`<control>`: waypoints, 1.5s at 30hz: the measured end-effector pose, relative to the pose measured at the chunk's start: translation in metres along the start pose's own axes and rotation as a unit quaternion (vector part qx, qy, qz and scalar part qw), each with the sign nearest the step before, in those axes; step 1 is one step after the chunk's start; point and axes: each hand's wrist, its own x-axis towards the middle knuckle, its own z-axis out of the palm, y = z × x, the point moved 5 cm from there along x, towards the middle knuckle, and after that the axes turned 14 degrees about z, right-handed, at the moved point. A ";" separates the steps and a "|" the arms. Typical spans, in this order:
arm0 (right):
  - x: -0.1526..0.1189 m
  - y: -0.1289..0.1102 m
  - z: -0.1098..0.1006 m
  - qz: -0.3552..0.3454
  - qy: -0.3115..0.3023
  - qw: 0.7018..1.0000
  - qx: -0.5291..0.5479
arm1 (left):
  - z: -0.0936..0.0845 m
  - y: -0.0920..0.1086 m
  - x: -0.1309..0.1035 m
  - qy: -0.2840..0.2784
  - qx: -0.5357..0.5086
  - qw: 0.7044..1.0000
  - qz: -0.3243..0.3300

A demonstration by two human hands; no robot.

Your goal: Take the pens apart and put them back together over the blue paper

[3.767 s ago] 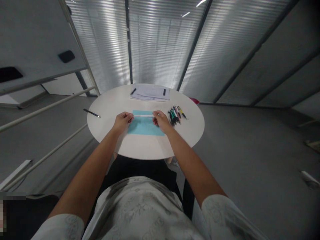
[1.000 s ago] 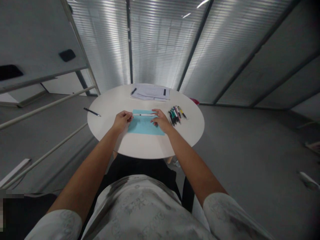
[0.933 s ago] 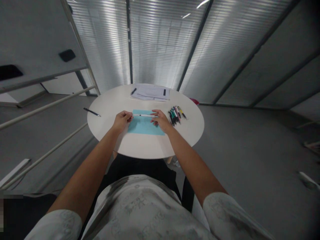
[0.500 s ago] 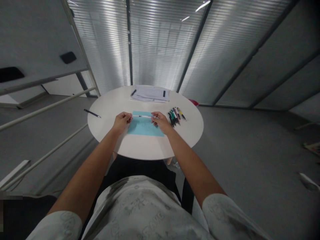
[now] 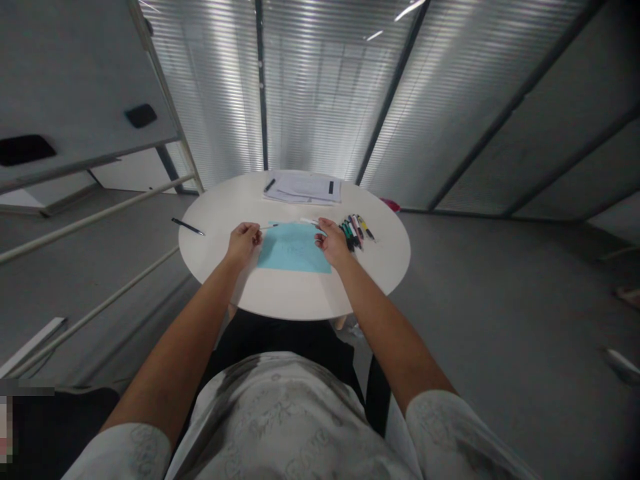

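Note:
Above the far edge of a light-blue sheet of paper (image 5: 295, 257), my two hands hold separate pieces of a white pen. My left hand (image 5: 243, 244) is closed by the sheet's left side, pinching a thin pen piece (image 5: 270, 227) whose dark end points right. Opposite it, my right hand (image 5: 332, 241) grips a white tube-like pen piece (image 5: 309, 221) that points left. Whether this piece is a cap or a barrel I cannot tell. A gap lies between the two pieces. Faint marks show on the blue sheet.
Several pens and markers (image 5: 356, 229) lie just right of my right hand on the round white table (image 5: 293, 300). A dark pen (image 5: 188, 227) rests at the left edge. Stacked papers (image 5: 303, 188) lie at the back. A white-framed board (image 5: 75, 73) stands left.
The pen, one length between both hands before, is now in two pieces. My right hand has moved right, away from the left. The view has shifted slightly.

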 end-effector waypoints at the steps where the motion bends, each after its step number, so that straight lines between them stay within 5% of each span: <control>1: 0.000 -0.001 0.000 -0.013 0.001 1.000 -0.007 | 0.000 0.000 0.000 0.001 0.001 1.000 0.000; 6: -0.003 -0.007 0.001 -0.132 0.041 0.981 -0.134 | 0.001 0.002 -0.001 0.007 0.007 1.000 -0.004; 15: -0.030 -0.018 0.013 -0.292 0.125 0.872 -0.373 | 0.000 0.002 -0.001 0.006 0.016 1.000 -0.004; 21: -0.030 -0.017 0.011 -0.296 0.154 0.838 -0.432 | 0.002 0.003 -0.001 -0.003 0.033 0.999 -0.005; 35: -0.024 -0.018 0.009 -0.308 0.145 0.842 -0.418 | 0.003 0.003 -0.001 -0.012 0.031 0.999 -0.001; 45: -0.018 0.001 0.014 -0.223 0.164 0.712 -0.645 | 0.005 0.002 -0.003 -0.059 0.078 0.995 0.000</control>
